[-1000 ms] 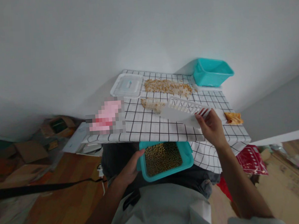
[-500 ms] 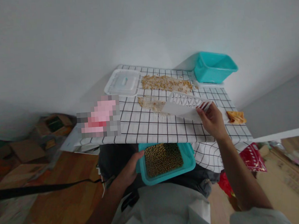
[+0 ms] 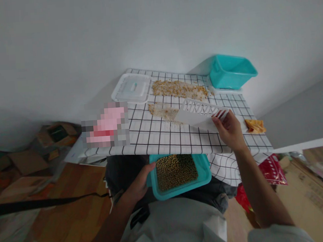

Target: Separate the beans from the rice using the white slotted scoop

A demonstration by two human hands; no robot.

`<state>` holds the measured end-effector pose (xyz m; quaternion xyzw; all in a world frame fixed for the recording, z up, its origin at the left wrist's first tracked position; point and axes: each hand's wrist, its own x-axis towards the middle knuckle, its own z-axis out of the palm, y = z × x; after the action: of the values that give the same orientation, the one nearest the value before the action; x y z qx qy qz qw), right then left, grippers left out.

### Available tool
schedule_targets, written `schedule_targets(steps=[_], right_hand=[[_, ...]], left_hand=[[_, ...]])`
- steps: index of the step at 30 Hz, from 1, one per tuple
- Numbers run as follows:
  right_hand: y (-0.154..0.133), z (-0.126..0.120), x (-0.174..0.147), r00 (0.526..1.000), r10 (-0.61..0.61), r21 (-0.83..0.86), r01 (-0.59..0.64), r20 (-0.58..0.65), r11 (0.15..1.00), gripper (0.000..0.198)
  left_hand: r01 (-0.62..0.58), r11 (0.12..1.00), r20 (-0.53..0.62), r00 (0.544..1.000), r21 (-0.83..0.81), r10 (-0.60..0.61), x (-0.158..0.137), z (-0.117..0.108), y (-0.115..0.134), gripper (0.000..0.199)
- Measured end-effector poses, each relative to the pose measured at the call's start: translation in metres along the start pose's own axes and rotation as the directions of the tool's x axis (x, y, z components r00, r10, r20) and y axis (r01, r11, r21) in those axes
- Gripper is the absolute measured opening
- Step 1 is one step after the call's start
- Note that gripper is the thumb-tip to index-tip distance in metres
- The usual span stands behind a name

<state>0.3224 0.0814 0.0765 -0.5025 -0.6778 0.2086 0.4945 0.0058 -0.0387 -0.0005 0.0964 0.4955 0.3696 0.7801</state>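
Note:
At the table's near edge, my left hand (image 3: 141, 180) grips the left rim of a teal plastic container (image 3: 170, 195), thumb on top. Round yellowish-brown beans (image 3: 176, 175) fill much of it. Over the table, the fingers of my right hand (image 3: 230, 129) pinch the right end of a white slotted plastic panel (image 3: 191, 118). The panel's left end is beside a thin patch of pale grains (image 3: 161, 111) on the checked tablecloth (image 3: 151, 138). Behind it lies a longer strip of mixed beans and pale grains (image 3: 178, 89).
A teal bin (image 3: 230, 80) stands at the back right against the wall, a clear lid (image 3: 131, 89) lies at the back left. A blurred pink item (image 3: 108, 121) is on the left, a crumpled yellow cloth (image 3: 255, 126) on the right. Cardboard boxes (image 3: 28, 163) sit on the floor.
The view has shifted very slightly. Both hands, the panel and the container of beans stay in nearly the same places.

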Motion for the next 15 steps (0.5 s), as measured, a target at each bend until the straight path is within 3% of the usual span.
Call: schedule_targets(steps=[8, 15], right_hand=[[0.008, 0.001, -0.003, 1.0, 0.028, 0.048, -0.028, 0.002, 0.998, 0.018], [-0.004, -0.001, -0.014, 0.999, 0.034, 0.055, -0.037, 0.04, 0.998, 0.017]], left_hand=[[0.012, 1.0, -0.031, 0.999, 0.001, -0.012, -0.002, 0.004, 0.002, 0.043], [0.024, 1.0, -0.035, 0.999, 0.012, -0.023, -0.003, 0.007, 0.003, 0.039]])
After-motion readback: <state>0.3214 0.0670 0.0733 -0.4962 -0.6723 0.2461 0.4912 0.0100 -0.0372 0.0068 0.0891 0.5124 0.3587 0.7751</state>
